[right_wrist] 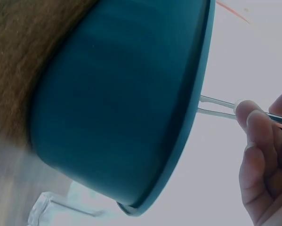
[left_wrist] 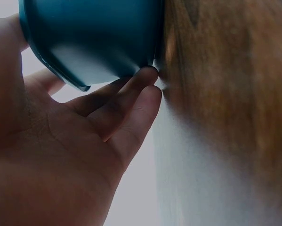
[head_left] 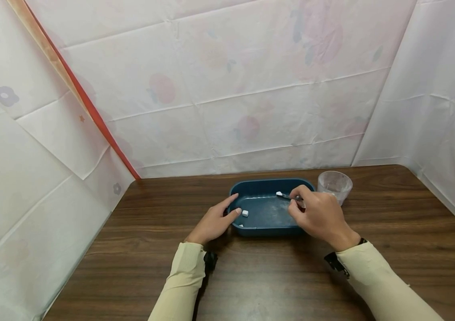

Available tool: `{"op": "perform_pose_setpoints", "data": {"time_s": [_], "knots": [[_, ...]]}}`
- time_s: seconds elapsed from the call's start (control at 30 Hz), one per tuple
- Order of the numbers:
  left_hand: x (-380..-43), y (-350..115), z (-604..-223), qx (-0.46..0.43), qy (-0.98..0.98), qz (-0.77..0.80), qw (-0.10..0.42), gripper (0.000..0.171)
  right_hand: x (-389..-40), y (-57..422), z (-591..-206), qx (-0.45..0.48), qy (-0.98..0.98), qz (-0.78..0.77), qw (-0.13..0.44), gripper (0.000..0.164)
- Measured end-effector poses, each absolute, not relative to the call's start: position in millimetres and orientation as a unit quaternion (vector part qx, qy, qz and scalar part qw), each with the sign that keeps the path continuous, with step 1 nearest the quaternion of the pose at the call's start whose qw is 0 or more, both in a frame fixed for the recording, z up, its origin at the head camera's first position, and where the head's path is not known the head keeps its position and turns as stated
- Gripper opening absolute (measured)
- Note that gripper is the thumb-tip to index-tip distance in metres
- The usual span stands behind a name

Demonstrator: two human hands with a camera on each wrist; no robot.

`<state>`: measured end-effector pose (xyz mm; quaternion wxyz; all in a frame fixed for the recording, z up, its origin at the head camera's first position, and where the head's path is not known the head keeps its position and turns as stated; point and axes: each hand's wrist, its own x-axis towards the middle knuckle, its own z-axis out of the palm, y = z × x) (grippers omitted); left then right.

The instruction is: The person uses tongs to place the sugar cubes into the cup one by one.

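Note:
A dark blue tray (head_left: 267,232) with raised walls stands on the table. At its left end my left hand (head_left: 213,220) holds the tray, thumb over the rim and other fingers against the outer wall, as the left wrist view shows. My right hand (head_left: 320,214) pinches metal tweezers (head_left: 287,196) above the tray's right part; their two prongs (right_wrist: 217,107) show in the right wrist view. At the tweezers' tip is a small white cube (head_left: 279,194). Another white cube (head_left: 245,213) lies in the tray near my left thumb. The front wall partly hides a white piece (head_left: 241,225).
A clear glass bowl (head_left: 335,182) stands just right of the tray, partly behind my right hand. The brown wood table (head_left: 163,205) is bordered by pale patterned sheets (head_left: 211,89) at the back and sides.

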<state>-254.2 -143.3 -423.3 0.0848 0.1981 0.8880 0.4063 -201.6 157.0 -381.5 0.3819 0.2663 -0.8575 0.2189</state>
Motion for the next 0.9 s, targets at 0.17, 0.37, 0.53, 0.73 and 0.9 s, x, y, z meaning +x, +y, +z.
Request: {"op": "perform_pose_setpoints", "data": {"time_s": [0.17,0.37,0.53,0.73,0.9], "knots": [[-254,-144,-424,0.199,0.888,0.405,0.084,0.063,-201,160,-379,0.260,-0.860,0.220,0.380,0.005],[-255,-144,-424,0.200,0.888,0.405,0.083,0.063,-202,164,-376,0.257,-0.857,0.224,0.386,0.005],[-255,-144,-423,0.202,0.887,0.407,0.083,0.062,-202,167,-374,0.260,-0.849,0.223,0.402,0.007],[-255,-144,-424,0.202,0.887,0.407,0.082,0.063,-203,171,-372,0.249,-0.851,0.221,0.406,0.008],[-255,-144,-424,0.203,0.886,0.408,0.082,0.063,-203,175,-371,0.241,-0.855,0.217,0.404,0.009]]}}
